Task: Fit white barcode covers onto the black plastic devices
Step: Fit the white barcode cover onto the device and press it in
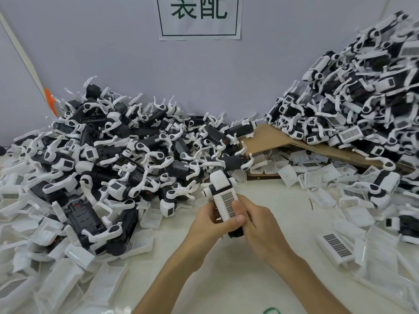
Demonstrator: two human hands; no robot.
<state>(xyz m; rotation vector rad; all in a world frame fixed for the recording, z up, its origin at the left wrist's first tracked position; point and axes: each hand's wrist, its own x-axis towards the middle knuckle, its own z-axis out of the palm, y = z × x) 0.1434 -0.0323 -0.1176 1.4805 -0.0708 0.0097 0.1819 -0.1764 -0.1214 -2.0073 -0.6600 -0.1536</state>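
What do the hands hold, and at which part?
Left hand and right hand grip one black device at its near end, thumbs on its white barcode cover.

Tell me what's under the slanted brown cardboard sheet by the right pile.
Loose white plastic covers lie in the gap under the brown cardboard sheet; farther back is covered by it.

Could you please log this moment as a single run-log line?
step: fitting cover | cover: on device, barcode up | left hand: grips device | right hand: grips device

Bright even light, soft shadows, warped blurry edges.
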